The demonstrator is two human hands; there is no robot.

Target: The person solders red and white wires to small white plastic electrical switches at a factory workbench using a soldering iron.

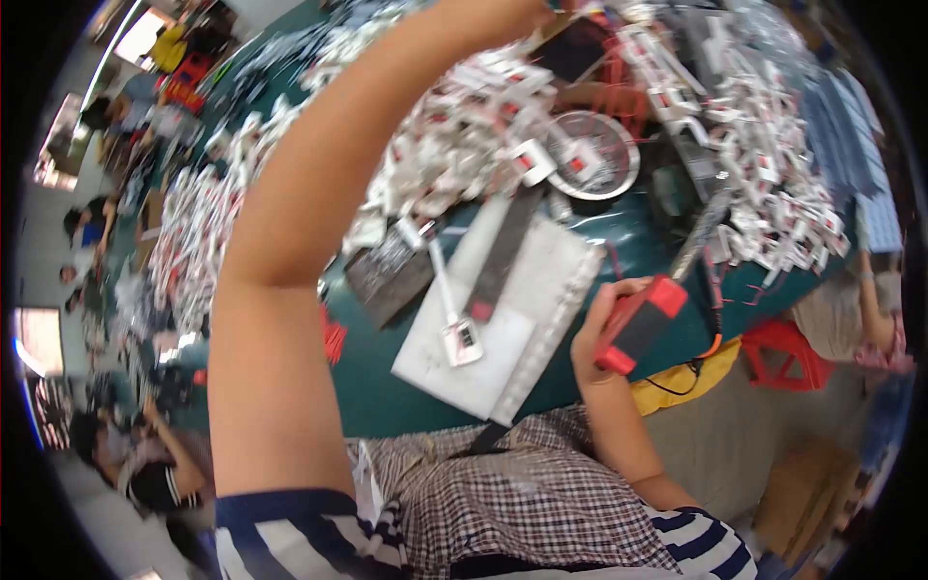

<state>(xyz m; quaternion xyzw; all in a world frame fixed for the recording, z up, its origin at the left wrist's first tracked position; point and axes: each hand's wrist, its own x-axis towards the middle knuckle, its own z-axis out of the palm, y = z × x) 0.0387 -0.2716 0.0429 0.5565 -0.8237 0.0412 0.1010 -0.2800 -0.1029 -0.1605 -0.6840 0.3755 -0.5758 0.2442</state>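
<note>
My right hand (595,324) is closed around a red and black box-shaped device (640,324) above the table's near right edge. My left arm stretches far across the table, and my left hand (507,12) is at the top edge of the view, blurred and partly cut off, so its fingers cannot be made out. On a white pad (435,362) in front of me lies a white part with a long thin stem and a square head (462,342). A dark flat bar (507,253) lies beside it. A dark block (390,282) sits at the pad's left.
Heaps of white plastic parts (435,145) cover the far table, with another heap (773,174) at the right. A round white-rimmed bowl (630,159) holds small pieces. A red stool (788,355) and a cardboard box (807,493) stand at right. Other people sit at left.
</note>
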